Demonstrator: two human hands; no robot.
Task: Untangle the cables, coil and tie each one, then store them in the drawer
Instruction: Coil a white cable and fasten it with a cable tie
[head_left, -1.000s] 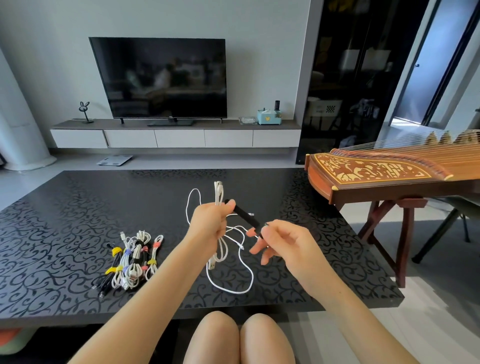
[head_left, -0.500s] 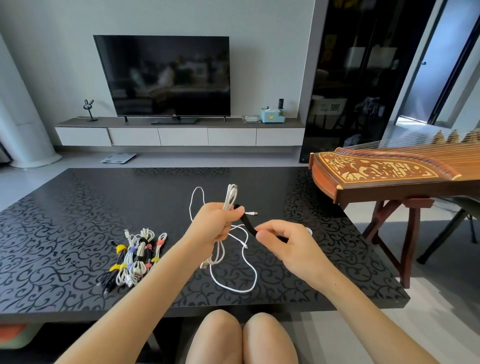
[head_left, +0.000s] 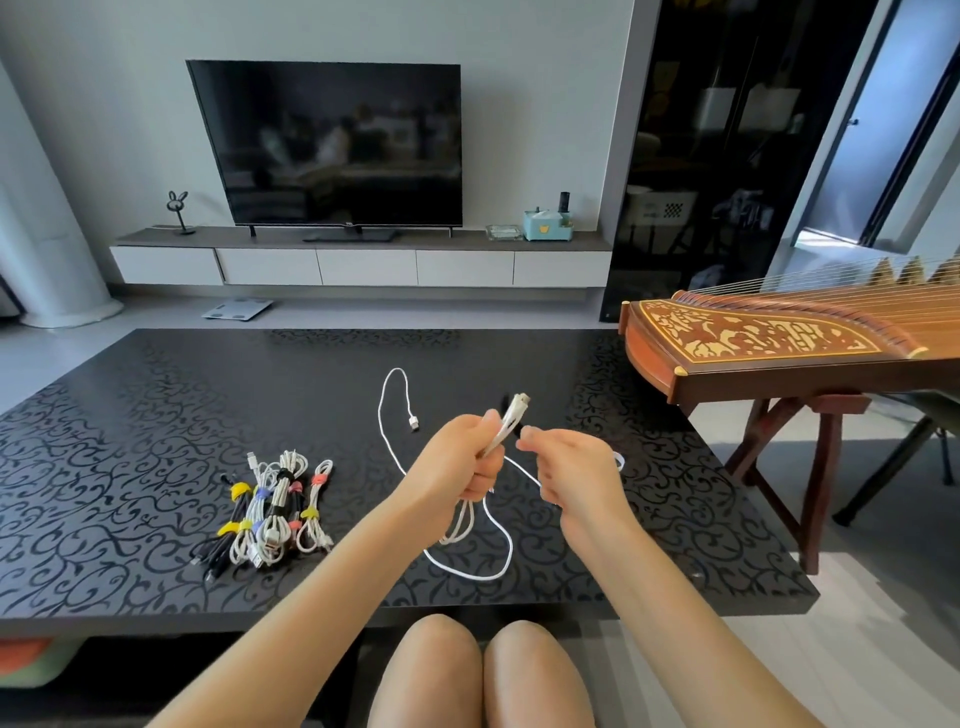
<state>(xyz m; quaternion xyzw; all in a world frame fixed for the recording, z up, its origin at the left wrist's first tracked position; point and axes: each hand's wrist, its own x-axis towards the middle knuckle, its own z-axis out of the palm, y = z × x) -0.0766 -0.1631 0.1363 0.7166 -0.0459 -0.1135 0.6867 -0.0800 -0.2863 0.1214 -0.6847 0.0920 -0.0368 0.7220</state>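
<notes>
1. Two hands meet above the surface (head_left: 156, 415): the left grip (head_left: 462, 462) is clamped round the folded white cable (head_left: 501, 431), and the right grip (head_left: 571, 467) pinches a black tie (head_left: 513, 425) beside it.
2. The cable's loose end trails on the surface.
3. Tied cables (head_left: 275, 499) lie to the left; the console drawers (head_left: 363, 267) are closed.

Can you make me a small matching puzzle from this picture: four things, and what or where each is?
Things: 1 left hand; 2 right hand; 3 tied cable bundles; 4 zither.
States: A on a wooden stand right of the table; B pinches a black tie; C lies on the table's left part; D grips the folded white cable.
Pairs: 1-D; 2-B; 3-C; 4-A.
</notes>
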